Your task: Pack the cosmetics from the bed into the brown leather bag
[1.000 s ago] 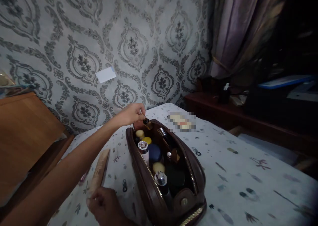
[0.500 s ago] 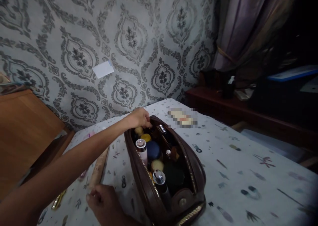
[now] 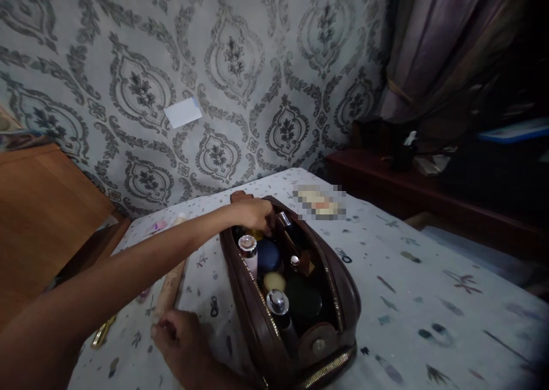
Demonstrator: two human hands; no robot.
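A dark brown cosmetic bag [image 3: 246, 321] stands unzipped on the patterned cloth. My left hand [image 3: 257, 214] reaches into its far end, fingers bent down and close together; their tips, and anything between them, are hidden. Around that hand inside the bag are a white bottle with a silver cap [image 3: 247, 255], a dark blue round item [image 3: 268, 255], a pale round item [image 3: 274, 282] and a silver-capped dark bottle [image 3: 278, 303]. My right hand [image 3: 184, 341] is loosely closed left of the bag, beside the near end of a long beige tube [image 3: 171, 287]. Nothing shows in its fingers.
Gold tubes [image 3: 103, 331] and a small pink item [image 3: 158, 225] lie on the white patterned cloth [image 3: 407, 298]. A blurred-out flat item [image 3: 319, 201] is behind the bag. An orange-brown wooden cabinet [image 3: 47, 224] stands left; a dark red shelf [image 3: 364, 172] stands right.
My left hand has moved right and down, deeper into the bag, and now covers the yellow item near the far end. The view has shifted slightly. My right hand stays beside the tube.
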